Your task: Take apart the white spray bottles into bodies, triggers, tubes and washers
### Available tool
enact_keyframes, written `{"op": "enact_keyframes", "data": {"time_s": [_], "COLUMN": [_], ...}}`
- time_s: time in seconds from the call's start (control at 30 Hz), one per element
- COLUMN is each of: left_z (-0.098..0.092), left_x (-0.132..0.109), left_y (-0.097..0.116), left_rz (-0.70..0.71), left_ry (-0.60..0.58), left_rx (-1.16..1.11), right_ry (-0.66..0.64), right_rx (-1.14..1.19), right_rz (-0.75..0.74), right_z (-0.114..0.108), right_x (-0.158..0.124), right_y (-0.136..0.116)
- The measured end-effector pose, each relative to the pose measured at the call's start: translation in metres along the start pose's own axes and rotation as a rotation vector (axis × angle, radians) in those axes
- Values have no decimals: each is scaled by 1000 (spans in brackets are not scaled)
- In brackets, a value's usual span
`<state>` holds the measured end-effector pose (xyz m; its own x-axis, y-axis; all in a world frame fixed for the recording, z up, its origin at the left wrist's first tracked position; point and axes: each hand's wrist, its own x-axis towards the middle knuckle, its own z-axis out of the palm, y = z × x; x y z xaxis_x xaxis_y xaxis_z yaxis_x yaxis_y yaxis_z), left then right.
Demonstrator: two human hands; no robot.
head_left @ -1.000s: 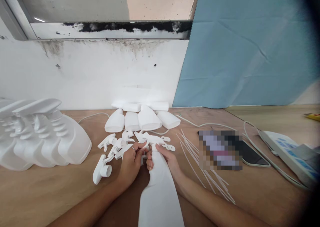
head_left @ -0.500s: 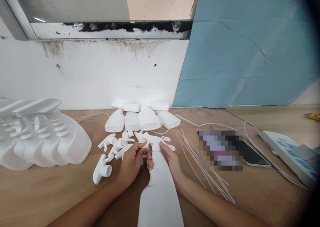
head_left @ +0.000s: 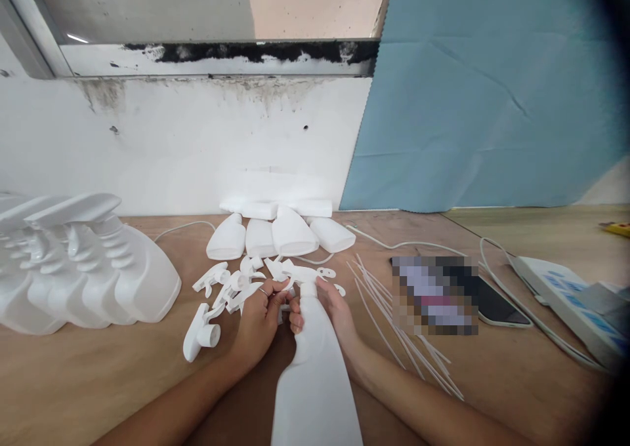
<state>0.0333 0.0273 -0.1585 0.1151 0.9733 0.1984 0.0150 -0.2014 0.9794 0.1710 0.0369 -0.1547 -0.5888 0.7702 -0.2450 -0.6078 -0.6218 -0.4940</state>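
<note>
A white spray bottle lies with its base toward me and a white trigger sprayer head on its neck. My right hand is wrapped round the bottle's neck, the fingertips showing on its left side. Beside it, my left hand pinches the front of the sprayer head near the trigger; the exact contact is partly hidden by the fingers. Several loose white trigger sprayers lie to the left of and behind my left hand.
Assembled spray bottles stand in a row at left. Bottles without sprayers lie by the wall. Thin white tubes lie to the right, near a phone, a white cable and a white-and-blue box. A yellow tool is at far right.
Almost nothing differs. The bottle's neck has shifted very slightly to the right, and both hands keep their hold.
</note>
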Motion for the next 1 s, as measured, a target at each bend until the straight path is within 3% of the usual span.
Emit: {"op": "enact_keyframes", "data": {"time_s": [0.13, 0.7, 1.0], "left_z": [0, 0, -2], "left_x": [0, 1, 0], "left_y": [-1, -6, -3], "left_rz": [-8, -35, -23], "left_ry": [-13, -4, -4], "left_rx": [-26, -24, -20], "right_ry": [-17, -13, -7], "right_rx": [-37, -27, -16], "right_rz": [-45, 24, -146], "right_z": [-1, -12, -9], "right_x": [0, 5, 4], "right_y": [1, 1, 5]}}
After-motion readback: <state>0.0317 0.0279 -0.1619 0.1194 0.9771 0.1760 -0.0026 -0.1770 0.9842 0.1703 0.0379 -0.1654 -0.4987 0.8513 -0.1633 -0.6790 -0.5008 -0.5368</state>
